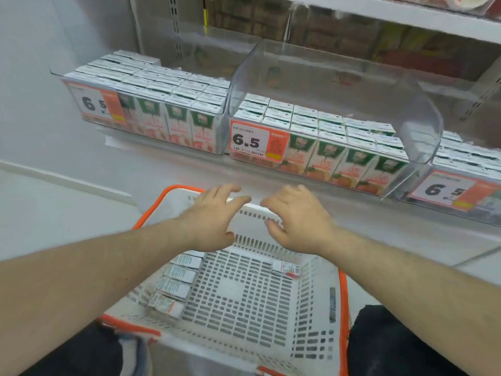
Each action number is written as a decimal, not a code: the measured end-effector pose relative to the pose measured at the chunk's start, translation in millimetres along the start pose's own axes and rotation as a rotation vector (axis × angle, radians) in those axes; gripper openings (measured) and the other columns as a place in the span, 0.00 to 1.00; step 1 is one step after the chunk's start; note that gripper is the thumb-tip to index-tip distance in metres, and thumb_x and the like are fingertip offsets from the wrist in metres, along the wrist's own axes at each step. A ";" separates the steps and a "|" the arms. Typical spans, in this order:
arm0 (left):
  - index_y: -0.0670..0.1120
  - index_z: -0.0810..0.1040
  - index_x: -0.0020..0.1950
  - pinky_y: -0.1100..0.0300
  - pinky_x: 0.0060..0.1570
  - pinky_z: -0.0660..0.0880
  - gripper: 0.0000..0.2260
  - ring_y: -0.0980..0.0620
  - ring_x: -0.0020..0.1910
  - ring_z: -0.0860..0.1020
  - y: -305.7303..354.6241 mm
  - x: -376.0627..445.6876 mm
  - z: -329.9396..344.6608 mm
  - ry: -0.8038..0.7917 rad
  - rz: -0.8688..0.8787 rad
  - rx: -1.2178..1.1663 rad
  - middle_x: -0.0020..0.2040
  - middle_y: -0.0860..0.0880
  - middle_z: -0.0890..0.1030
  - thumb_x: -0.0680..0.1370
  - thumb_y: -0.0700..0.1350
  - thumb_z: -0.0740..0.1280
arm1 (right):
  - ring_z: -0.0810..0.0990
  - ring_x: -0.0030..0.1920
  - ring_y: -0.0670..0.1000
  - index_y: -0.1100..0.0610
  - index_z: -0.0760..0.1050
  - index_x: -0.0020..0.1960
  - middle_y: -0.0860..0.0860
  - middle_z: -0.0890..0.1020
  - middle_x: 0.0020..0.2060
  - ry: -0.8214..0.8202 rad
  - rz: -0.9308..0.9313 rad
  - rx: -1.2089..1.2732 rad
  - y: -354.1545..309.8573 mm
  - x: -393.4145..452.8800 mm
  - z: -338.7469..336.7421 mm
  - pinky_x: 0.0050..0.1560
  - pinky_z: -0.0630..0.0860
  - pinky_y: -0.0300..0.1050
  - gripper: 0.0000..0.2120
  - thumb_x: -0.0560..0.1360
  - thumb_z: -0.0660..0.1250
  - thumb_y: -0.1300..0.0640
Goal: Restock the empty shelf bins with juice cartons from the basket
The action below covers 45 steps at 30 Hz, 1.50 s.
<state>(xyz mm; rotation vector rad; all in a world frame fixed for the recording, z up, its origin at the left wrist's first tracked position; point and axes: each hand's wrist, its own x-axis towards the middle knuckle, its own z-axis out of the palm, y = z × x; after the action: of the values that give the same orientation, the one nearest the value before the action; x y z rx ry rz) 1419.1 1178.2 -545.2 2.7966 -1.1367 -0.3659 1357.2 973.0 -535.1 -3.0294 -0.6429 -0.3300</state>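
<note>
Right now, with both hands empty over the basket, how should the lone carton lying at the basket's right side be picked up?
The lone carton lies flat on the basket floor, its printed broad face up, close to the right wall. Probably best to come straight down from above with the right hand and pinch across its two long narrow sides. The left side has open floor for a thumb; room on the wall side looks tight.

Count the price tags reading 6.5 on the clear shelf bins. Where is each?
3: one on the left bin, one on the middle bin, one on the right bin. More may lie beyond the frame.
</note>
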 end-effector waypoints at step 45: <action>0.45 0.78 0.51 0.52 0.49 0.76 0.14 0.43 0.48 0.79 -77.4 11.9 97.9 -0.109 -0.962 -1.785 0.51 0.41 0.81 0.75 0.54 0.63 | 0.83 0.47 0.49 0.56 0.73 0.54 0.54 0.82 0.53 -0.527 0.759 1.150 -1.2 16.7 124.7 0.41 0.81 0.40 0.17 0.70 0.75 0.67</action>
<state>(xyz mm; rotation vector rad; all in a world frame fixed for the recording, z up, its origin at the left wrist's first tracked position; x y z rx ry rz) 1454.2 1225.1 -656.1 1.3458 0.5916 -0.9192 1396.6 989.5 -653.5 -1.9518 0.3010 0.6465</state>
